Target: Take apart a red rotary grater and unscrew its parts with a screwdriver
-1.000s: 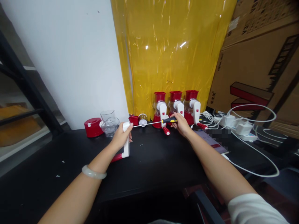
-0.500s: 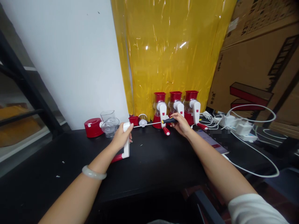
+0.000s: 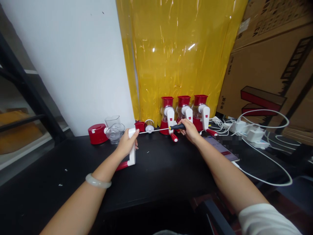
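Note:
My left hand (image 3: 127, 142) is wrapped round the upper end of a white crank handle (image 3: 132, 156), whose red grip (image 3: 122, 165) points down and to the left. In my right hand (image 3: 189, 130) is a screwdriver (image 3: 177, 127) with a black and yellow handle, held level. Its long metal shaft reaches left to the top of the crank handle, beside my left thumb. Whether the tip sits in a screw is hidden. Behind the shaft lie a metal grater drum (image 3: 149, 125) and a small red part (image 3: 140, 126).
Three assembled red and white rotary graters (image 3: 167, 114) stand at the back. A red base (image 3: 98, 133) and a clear plastic housing (image 3: 114, 130) are at the left. A phone (image 3: 221, 148), white cables and chargers (image 3: 255, 134) lie to the right, before a cardboard box (image 3: 264, 71).
My right hand's fingers have shifted slightly on the screwdriver handle. The crank handle and my left hand stay almost in place.

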{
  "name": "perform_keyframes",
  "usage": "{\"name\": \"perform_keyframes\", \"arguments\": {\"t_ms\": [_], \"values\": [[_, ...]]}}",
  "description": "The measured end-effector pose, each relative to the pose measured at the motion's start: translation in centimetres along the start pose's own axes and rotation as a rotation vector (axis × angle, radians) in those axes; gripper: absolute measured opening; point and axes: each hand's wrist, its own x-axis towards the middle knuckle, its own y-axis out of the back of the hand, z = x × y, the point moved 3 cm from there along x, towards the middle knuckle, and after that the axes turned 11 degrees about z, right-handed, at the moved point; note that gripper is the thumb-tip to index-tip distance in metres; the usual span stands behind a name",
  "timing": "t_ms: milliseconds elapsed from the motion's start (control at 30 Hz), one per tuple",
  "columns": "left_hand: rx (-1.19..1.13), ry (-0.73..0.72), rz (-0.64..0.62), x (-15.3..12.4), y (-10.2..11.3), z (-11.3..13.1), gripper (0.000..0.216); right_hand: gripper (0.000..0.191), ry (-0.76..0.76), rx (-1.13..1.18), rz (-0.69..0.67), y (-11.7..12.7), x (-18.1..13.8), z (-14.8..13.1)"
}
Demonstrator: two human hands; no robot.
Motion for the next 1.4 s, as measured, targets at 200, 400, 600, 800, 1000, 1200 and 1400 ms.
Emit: {"name": "perform_keyframes", "arguments": {"t_ms": [200,400,600,800,1000,1200,1400], "values": [[-0.051,0.023,-0.012,-0.08,-0.09,0.01,0.053,0.034,-0.047,0.051,0.01,-0.21,-0.25,-0.47],[-0.042,0.003,-0.022,0.11,-0.12,-0.43,0.052,0.028,-0.109,0.105,0.06,-0.02,-0.21,-0.44],[-0.046,-0.006,-0.033,-0.08,-0.22,-0.18,0.053,0.027,-0.084,0.142,0.031,0.02,-0.27,-0.66],[-0.049,0.002,-0.021,-0.02,-0.12,-0.17,0.052,0.045,-0.013,0.005,0.019,0.15,-0.2,-0.3],[-0.039,0.012,-0.013,0.05,-0.11,-0.15,0.052,0.039,-0.013,-0.023,0.021,0.08,-0.11,-0.12],[-0.032,0.004,-0.021,-0.18,-0.17,0.06,0.052,0.032,-0.105,0.074,0.071,0.01,-0.35,-0.59],[-0.03,0.002,-0.034,-0.2,-0.22,-0.05,0.053,0.029,-0.069,0.073,0.061,0.17,-0.22,-0.61]]}}
